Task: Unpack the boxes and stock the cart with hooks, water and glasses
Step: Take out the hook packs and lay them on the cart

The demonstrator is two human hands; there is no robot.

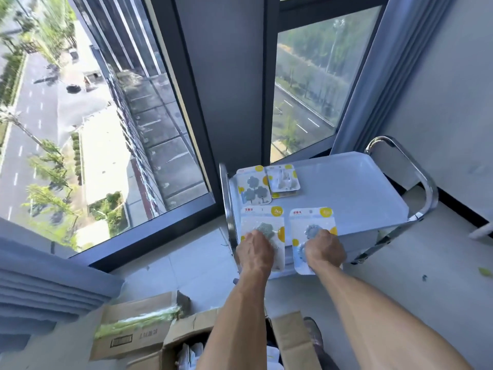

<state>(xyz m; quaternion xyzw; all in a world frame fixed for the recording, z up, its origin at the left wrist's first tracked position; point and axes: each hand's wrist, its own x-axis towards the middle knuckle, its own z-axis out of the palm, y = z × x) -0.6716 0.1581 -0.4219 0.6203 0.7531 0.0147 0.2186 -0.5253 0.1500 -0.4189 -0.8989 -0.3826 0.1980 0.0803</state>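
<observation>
Head view, near to far: open cardboard box (149,340) on the floor at the bottom edge, flaps up, white packets visible inside, so more stock is left to unpack. Both forearms reach forward over it to the cart (354,188). Left hand (256,249) grips a hook pack (262,225) by its lower half, fingers curled round the card; right hand (324,248) grips a second hook pack (312,222) the same way. Both packs sit side by side at the near edge of the top shelf, apart from each other, lower ends overhanging the rim. Judgement: step is laying these two down. To do it well, push each fully onto the shelf before letting go, keep them flat and clear of the rim, line them up behind the two packs already stocked: flower hook pack (253,189) and a smaller clear hook pack (283,180), just beside each other at the far left corner. Leave the right side of the shelf free for water and glasses; none of those in sight yet. Surface is a pale tray shelf with a raised lip, chrome handle (416,166) on the right end. Cart stands on a light tile floor in a window corner, dark-framed glass (301,102) behind, street far below, grey curtain (40,276) bunched at left.
</observation>
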